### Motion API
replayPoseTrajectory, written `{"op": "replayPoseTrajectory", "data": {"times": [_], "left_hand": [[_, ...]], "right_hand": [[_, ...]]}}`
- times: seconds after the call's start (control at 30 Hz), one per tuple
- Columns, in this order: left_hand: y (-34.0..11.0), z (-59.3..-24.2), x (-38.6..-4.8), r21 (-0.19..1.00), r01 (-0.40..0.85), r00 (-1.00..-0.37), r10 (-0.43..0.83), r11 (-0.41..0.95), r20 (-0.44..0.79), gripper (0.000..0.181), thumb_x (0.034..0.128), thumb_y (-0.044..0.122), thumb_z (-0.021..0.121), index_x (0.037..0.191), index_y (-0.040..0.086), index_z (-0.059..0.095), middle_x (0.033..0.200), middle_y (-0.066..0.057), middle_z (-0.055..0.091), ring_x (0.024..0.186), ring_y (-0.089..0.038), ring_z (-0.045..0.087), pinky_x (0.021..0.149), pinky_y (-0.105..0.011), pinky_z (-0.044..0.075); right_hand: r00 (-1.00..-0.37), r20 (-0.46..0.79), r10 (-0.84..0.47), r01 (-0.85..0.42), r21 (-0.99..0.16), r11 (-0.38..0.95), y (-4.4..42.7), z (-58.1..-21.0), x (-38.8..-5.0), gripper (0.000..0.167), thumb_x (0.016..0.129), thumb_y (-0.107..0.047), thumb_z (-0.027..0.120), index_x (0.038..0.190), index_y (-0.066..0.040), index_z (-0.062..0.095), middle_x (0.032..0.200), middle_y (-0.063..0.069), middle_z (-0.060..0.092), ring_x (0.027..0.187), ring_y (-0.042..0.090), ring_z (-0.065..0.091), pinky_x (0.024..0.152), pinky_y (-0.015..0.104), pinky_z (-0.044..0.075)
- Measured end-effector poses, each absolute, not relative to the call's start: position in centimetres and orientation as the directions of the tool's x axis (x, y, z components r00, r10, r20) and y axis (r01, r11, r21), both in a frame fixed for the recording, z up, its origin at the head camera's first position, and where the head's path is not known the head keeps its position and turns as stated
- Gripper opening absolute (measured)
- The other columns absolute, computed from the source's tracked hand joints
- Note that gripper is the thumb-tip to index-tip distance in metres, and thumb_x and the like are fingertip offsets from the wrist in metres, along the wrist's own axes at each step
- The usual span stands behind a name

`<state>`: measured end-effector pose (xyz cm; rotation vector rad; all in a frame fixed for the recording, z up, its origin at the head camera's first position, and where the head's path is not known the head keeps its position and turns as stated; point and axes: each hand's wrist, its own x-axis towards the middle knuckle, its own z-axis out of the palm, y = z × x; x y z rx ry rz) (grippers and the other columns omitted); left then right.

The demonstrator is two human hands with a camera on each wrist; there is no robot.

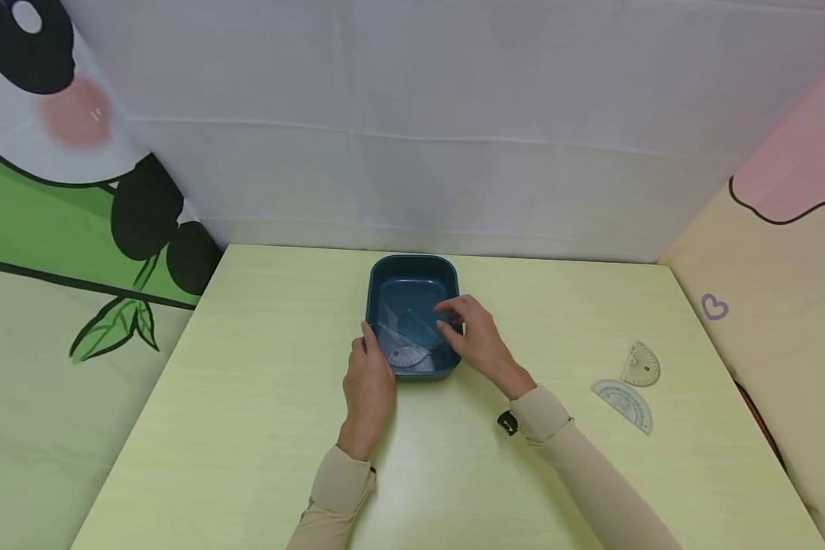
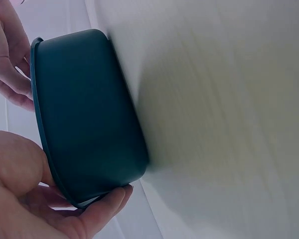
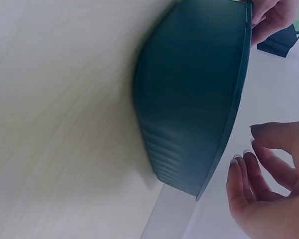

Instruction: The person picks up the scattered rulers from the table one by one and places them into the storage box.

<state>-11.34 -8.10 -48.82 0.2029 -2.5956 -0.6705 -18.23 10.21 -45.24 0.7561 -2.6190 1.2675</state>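
A dark blue plastic box (image 1: 412, 287) stands on the table, holding several clear flat drawing tools. Among them I make out a protractor (image 1: 409, 357) and a bluish transparent piece (image 1: 419, 328) whose exact shape is unclear. My left hand (image 1: 370, 389) grips the box's near left rim; in the left wrist view its fingers curl round the rim of the box (image 2: 84, 109). Over the right rim hovers my right hand (image 1: 481, 340), thumb and fingers parted. The right wrist view shows nothing between the fingers of that hand (image 3: 271, 186), which stands apart from the box wall (image 3: 189, 94).
To the right on the pale table (image 1: 247, 428) lie two clear protractors, one yellowish (image 1: 642, 364) and one bluish (image 1: 624, 402), close together. A white cloth wall (image 1: 412, 183) rises behind the table's far edge, with printed cloth at both sides.
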Motion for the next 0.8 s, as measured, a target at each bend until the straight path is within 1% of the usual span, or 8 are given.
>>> {"op": "replayPoseTrajectory", "data": {"times": [0.13,0.33,0.57,0.8], "left_hand": [[-8.2,-48.7,-11.3,0.499,-0.037,-0.894,-0.252,0.866,0.371,0.053,0.0978,-0.001,0.061,0.147,-0.012,0.045,0.113,-0.03,0.059,0.083,-0.043,0.067,0.06,-0.054,0.055],[-8.2,-48.8,-11.4,0.499,-0.041,-0.891,-0.257,0.866,0.374,0.052,0.0979,-0.002,0.061,0.147,-0.012,0.045,0.113,-0.029,0.06,0.085,-0.042,0.067,0.06,-0.053,0.055],[-8.2,-48.8,-11.4,0.509,-0.05,-0.896,-0.264,0.859,0.357,0.052,0.098,-0.002,0.061,0.147,-0.011,0.045,0.114,-0.029,0.06,0.086,-0.042,0.067,0.06,-0.054,0.055],[-8.1,-48.8,-11.4,0.509,-0.054,-0.9,-0.263,0.859,0.348,0.053,0.0983,-0.001,0.06,0.147,-0.011,0.044,0.114,-0.03,0.06,0.085,-0.042,0.066,0.06,-0.054,0.055]], "right_hand": [[-0.869,0.332,-0.366,-0.487,-0.702,0.519,10.6,-45.1,-18.2,0.022,0.096,-0.001,0.069,0.119,0.002,0.069,0.116,0.017,0.063,0.103,0.035,0.064,0.092,0.045,0.054],[-0.87,0.347,-0.351,-0.489,-0.704,0.515,11.3,-45.0,-18.1,0.021,0.097,-0.002,0.069,0.118,0.002,0.069,0.116,0.017,0.063,0.103,0.032,0.063,0.092,0.049,0.054],[-0.871,0.374,-0.32,-0.491,-0.711,0.504,12.1,-45.1,-18.1,0.022,0.096,-0.002,0.069,0.118,0.002,0.069,0.115,0.017,0.064,0.104,0.034,0.064,0.092,0.048,0.054],[-0.883,0.367,-0.291,-0.468,-0.717,0.516,12.9,-45.0,-18.1,0.022,0.097,-0.003,0.068,0.119,0.002,0.069,0.116,0.018,0.065,0.103,0.033,0.065,0.091,0.05,0.054]]}}
